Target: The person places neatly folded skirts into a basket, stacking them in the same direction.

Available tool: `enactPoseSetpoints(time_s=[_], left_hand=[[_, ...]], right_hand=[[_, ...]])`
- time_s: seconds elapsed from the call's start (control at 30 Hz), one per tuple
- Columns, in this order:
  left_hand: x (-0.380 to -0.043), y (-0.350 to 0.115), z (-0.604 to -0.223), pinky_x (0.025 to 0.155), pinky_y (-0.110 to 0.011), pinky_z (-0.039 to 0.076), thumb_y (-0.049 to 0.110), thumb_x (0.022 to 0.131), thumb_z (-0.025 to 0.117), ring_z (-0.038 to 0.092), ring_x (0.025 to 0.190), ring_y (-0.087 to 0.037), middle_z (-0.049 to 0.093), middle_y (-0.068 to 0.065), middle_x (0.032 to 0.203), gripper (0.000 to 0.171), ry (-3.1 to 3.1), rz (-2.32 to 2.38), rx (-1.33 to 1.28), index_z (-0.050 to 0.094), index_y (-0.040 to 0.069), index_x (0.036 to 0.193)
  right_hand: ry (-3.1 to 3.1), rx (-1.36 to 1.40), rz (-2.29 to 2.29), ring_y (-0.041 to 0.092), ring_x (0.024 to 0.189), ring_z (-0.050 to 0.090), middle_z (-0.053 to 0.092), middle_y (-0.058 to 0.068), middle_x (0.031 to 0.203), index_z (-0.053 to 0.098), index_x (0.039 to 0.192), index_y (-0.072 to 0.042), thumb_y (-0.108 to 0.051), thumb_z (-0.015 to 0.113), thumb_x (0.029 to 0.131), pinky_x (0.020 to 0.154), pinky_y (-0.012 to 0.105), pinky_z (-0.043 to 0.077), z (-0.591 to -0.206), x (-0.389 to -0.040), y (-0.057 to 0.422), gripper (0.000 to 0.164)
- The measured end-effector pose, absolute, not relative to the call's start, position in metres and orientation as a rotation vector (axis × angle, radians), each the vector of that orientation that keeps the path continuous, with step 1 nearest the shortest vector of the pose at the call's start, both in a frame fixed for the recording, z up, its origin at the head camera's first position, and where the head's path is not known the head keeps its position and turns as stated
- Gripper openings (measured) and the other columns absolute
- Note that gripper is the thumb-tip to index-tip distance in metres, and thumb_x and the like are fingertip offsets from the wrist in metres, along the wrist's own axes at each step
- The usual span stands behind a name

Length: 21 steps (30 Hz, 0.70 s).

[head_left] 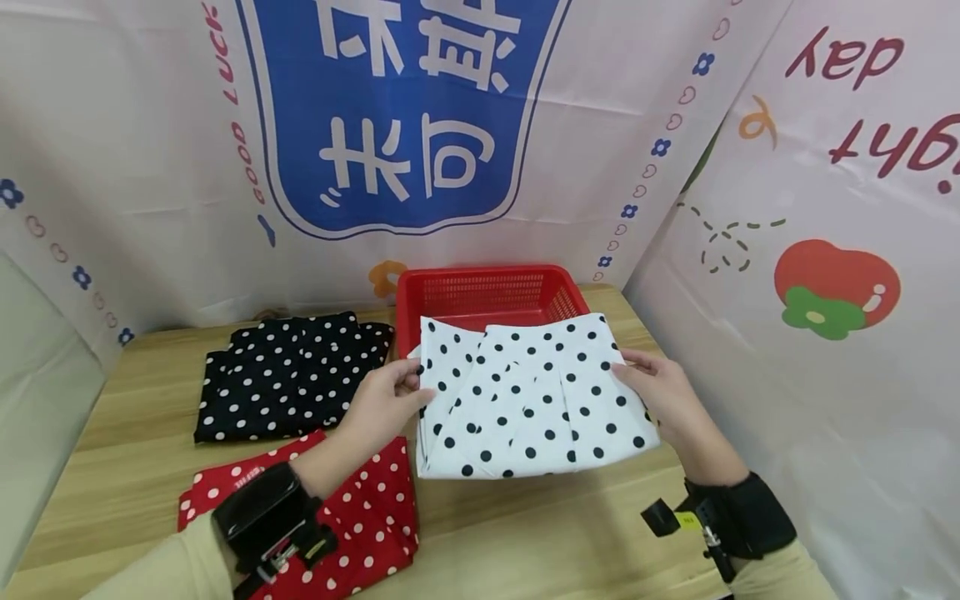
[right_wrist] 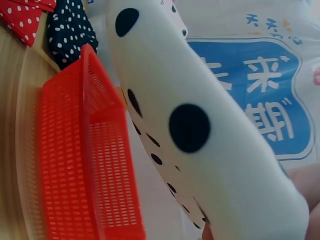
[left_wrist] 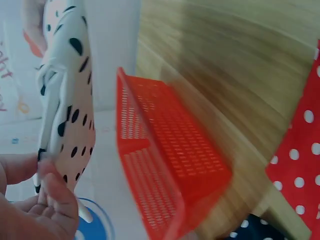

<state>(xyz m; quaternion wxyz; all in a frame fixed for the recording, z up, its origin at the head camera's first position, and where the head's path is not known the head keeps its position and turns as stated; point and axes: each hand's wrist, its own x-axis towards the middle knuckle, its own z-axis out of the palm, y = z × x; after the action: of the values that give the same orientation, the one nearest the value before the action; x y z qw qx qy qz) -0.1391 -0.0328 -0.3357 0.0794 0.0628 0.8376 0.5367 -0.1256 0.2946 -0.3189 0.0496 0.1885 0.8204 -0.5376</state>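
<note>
A folded white cloth with black polka dots [head_left: 525, 400] is held up between both hands, above the table and in front of the red basket. My left hand [head_left: 390, 396] pinches its left edge between thumb and fingers; the left wrist view shows the layered folds [left_wrist: 67, 110] in that grip. On the opposite side, my right hand [head_left: 663, 392] grips the right edge, thumb on the near face. In the right wrist view the cloth's rounded fold [right_wrist: 200, 130] fills the middle and hides most of the fingers.
A red plastic basket [head_left: 491, 287] stands at the table's back, partly behind the cloth. Left of it lies a folded black cloth with white dots [head_left: 288, 379]. Nearer, a red cloth with white dots [head_left: 375, 508] lies under the left forearm. Printed white sheets [head_left: 600, 125] surround the wooden table [head_left: 525, 542].
</note>
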Motion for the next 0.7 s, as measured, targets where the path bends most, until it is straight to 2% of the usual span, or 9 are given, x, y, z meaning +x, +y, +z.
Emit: enactPoseSetpoints(time_s=[0.1, 0.23, 0.4, 0.6, 0.7], left_hand=[[-0.153, -0.034, -0.342, 0.059, -0.017, 0.047, -0.002, 0.091, 0.064, 0.054, 0.071, -0.02, 0.057, -0.016, 0.095, 0.047, 2.466, 1.642, 0.135, 0.05, -0.01, 0.134], [-0.17, -0.034, -0.349, 0.056, -0.019, 0.05, -0.001, 0.093, 0.061, 0.053, 0.06, -0.016, 0.055, -0.018, 0.101, 0.046, 2.391, 1.717, 0.04, 0.047, -0.008, 0.137], [-0.19, -0.032, -0.353, 0.056, -0.017, 0.051, 0.002, 0.096, 0.058, 0.054, 0.057, -0.009, 0.053, -0.018, 0.105, 0.045, 2.371, 1.786, -0.058, 0.046, -0.008, 0.138], [-0.204, -0.03, -0.355, 0.056, -0.014, 0.048, 0.007, 0.098, 0.057, 0.056, 0.063, -0.009, 0.052, -0.016, 0.107, 0.044, 2.401, 1.843, -0.183, 0.047, -0.004, 0.139], [-0.207, -0.03, -0.357, 0.056, -0.014, 0.048, 0.007, 0.098, 0.056, 0.056, 0.065, -0.01, 0.051, -0.016, 0.109, 0.043, 2.416, 1.856, -0.219, 0.048, -0.003, 0.139]], right_hand=[[2.467, 0.56, -1.641, 0.014, 0.086, 0.064, 0.058, 0.02, 0.124, 0.04, 0.145, 0.0, -0.019, 0.052, 0.1, 0.072, 0.028, 0.056, -0.321, -0.14, 0.292, 0.051], [2.401, 0.57, -1.672, 0.016, 0.093, 0.06, 0.054, 0.019, 0.13, 0.039, 0.147, -0.003, -0.018, 0.048, 0.1, 0.073, 0.026, 0.055, -0.326, -0.161, 0.291, 0.05], [2.339, 0.659, -1.75, 0.015, 0.094, 0.055, 0.052, 0.015, 0.133, 0.041, 0.148, -0.008, -0.016, 0.05, 0.1, 0.071, 0.022, 0.049, -0.333, -0.189, 0.286, 0.05], [2.287, 0.73, -1.856, 0.02, 0.114, 0.052, 0.047, 0.011, 0.142, 0.043, 0.147, -0.011, -0.014, 0.052, 0.1, 0.093, 0.03, 0.046, -0.337, -0.216, 0.274, 0.048], [2.268, 0.751, -1.885, 0.023, 0.118, 0.051, 0.047, 0.01, 0.142, 0.043, 0.147, -0.015, -0.014, 0.053, 0.1, 0.098, 0.035, 0.045, -0.339, -0.225, 0.269, 0.049]])
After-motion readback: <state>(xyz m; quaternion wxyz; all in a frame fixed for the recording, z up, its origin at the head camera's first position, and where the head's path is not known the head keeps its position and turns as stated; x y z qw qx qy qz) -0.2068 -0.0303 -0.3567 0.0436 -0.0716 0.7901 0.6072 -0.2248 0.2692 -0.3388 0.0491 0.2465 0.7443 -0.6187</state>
